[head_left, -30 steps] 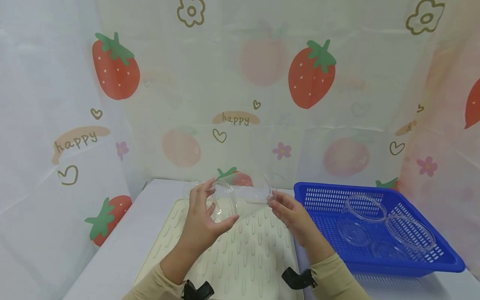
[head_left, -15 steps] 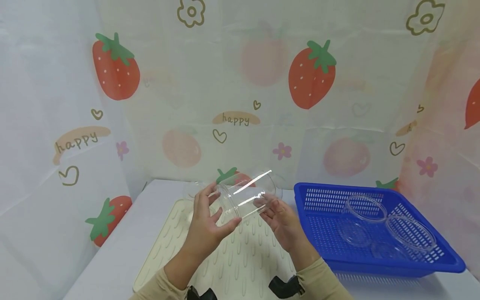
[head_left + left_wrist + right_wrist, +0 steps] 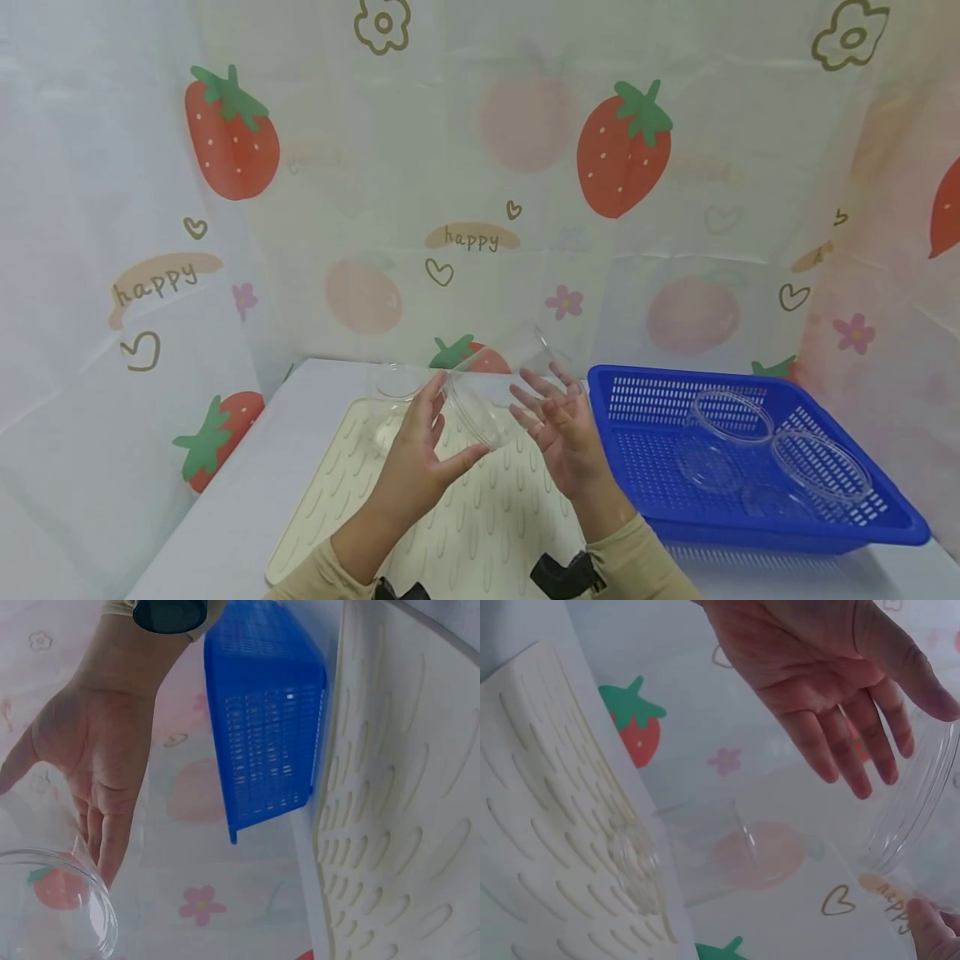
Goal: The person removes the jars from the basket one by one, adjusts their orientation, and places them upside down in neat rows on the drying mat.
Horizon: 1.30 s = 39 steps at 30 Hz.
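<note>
A clear jar [image 3: 504,375] is held in the air above the mat, lying on a slant with its ridged mouth toward the left. My left hand [image 3: 420,467] grips that mouth end between thumb and fingers. In the right wrist view, the left hand [image 3: 817,682] has its thumb at the ridged rim [image 3: 919,799]. My right hand [image 3: 558,442] stands by the other end, fingers spread and palm toward the jar. Those fingers look fairly straight in the left wrist view, where the right hand [image 3: 97,757] overlaps the curved jar edge [image 3: 105,922].
A cream mat [image 3: 465,517] with raised ridges lies on the white table [image 3: 202,508]. Another clear jar [image 3: 390,387] stands at its back left. On the right sits a blue basket [image 3: 750,533] with several clear round pieces. Strawberry-printed cloth [image 3: 480,167] surrounds the table.
The jar has turned from nearly level to slanted, its far end rising. My right hand has gone from pinching the end to spread fingers. My left hand has shifted slightly right.
</note>
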Each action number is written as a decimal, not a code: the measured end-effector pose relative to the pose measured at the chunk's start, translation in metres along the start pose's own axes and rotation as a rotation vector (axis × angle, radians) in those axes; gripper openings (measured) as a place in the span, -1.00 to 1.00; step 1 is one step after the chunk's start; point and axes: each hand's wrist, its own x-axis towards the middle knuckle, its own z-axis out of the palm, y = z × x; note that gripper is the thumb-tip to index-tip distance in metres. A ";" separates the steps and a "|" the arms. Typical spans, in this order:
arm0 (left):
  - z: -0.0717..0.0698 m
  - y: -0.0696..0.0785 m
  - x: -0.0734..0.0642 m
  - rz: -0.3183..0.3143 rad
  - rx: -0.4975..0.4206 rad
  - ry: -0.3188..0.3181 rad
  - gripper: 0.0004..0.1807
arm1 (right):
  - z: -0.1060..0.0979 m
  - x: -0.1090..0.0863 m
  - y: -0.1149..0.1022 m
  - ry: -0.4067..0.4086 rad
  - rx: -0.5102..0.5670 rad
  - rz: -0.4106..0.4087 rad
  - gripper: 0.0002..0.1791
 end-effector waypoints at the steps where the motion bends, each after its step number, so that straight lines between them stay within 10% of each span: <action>1: 0.000 -0.003 0.000 0.004 0.011 -0.002 0.02 | 0.000 0.000 0.000 -0.004 -0.008 -0.006 -0.01; 12: -0.006 -0.028 0.000 0.085 0.237 -0.055 0.04 | -0.002 0.000 -0.004 -0.037 -0.085 -0.075 -0.01; 39: -0.042 -0.092 -0.051 -0.081 0.803 -0.398 -0.07 | -0.013 0.001 -0.013 0.009 -0.178 -0.036 -0.02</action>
